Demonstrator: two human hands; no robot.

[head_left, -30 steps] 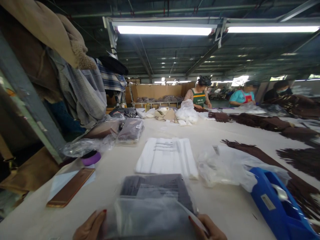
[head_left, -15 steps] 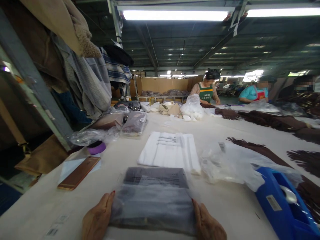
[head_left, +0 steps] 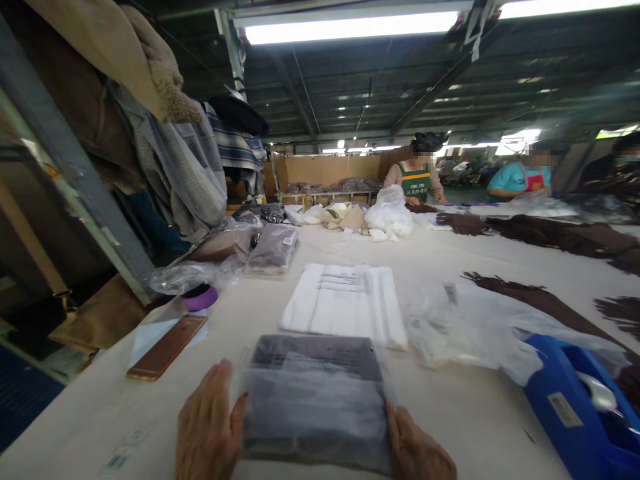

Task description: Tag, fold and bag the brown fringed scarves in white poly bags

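A dark grey folded cloth inside a clear plastic bag lies on the white table right in front of me. My left hand lies against the bag's left edge, its fingers stretched out and pressed flat there. My right hand rests at the bag's lower right corner with its fingers lying along the edge. Just beyond the bag sits a flat stack of white plastic bags.
A blue tape dispenser stands at the right, crumpled clear plastic beside it. A phone and a purple roll lie at the left, with bagged garments behind. Brown fringed scarves cover the right side. Other people work at the far end.
The bag's open flap has been folded flat over the cloth. Both hands slid up along the bag's sides, the left one further onto its edge.
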